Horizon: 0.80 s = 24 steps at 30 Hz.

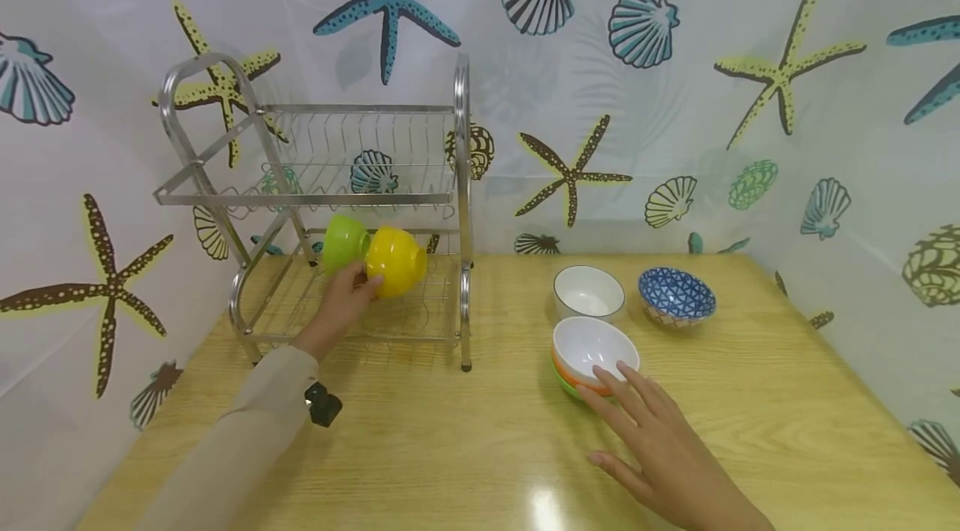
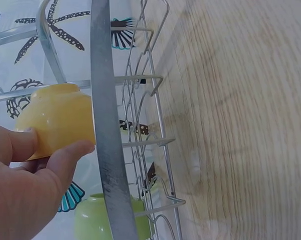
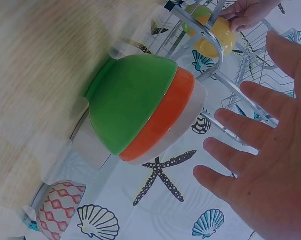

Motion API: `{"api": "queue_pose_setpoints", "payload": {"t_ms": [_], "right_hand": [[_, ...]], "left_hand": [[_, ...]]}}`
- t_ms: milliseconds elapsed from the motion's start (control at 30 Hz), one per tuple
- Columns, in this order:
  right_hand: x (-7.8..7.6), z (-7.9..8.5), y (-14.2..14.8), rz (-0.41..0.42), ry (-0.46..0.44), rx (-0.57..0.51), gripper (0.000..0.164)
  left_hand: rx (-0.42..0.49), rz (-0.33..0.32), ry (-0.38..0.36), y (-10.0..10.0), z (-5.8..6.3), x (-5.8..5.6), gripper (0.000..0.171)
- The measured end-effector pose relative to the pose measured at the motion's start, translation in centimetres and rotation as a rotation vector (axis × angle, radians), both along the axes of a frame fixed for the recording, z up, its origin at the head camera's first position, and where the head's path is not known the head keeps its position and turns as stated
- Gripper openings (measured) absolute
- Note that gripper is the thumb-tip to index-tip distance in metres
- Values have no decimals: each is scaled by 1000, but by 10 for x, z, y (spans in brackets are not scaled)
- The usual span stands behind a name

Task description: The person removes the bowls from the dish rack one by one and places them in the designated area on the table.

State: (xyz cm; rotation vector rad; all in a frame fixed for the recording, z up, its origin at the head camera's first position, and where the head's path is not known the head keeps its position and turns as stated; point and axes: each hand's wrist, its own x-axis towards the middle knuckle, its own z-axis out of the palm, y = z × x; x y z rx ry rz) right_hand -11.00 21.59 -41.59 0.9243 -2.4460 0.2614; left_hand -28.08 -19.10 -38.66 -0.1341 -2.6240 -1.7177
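My left hand (image 1: 347, 302) pinches the rim of a yellow bowl (image 1: 395, 262), which is turned on its side in the lower tier of a metal dish rack (image 1: 352, 199). Just left of it in the head view, a light green bowl (image 1: 343, 242) also stands on its side in that tier. My right hand (image 1: 663, 452), fingers spread and straight, hovers at the near side of a stack of bowls. From the top, the stack is a white bowl (image 1: 596, 348), an orange bowl (image 3: 163, 117) and a green bowl (image 3: 133, 100).
Behind the stack stands a white bowl with a dark rim (image 1: 588, 292). To its right is a blue patterned bowl (image 1: 677, 295), whose outside shows a red pattern in the right wrist view. All stand on a wooden table (image 1: 480, 448) before a shell-print curtain (image 1: 585, 89).
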Motion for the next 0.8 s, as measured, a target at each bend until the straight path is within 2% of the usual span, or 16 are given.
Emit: {"api": "queue_pose_setpoints", "payload": {"t_ms": [300, 500, 800], "right_hand": [[2, 1, -1, -9, -19, 5, 62], [0, 2, -1, 2, -9, -5, 61], [-1, 2, -1, 9, -5, -9, 65]], "left_hand": [[5, 12, -19, 0, 1, 12, 40], [43, 25, -27, 4, 7, 23, 41], [75, -15, 7, 9, 11, 39, 37]]}}
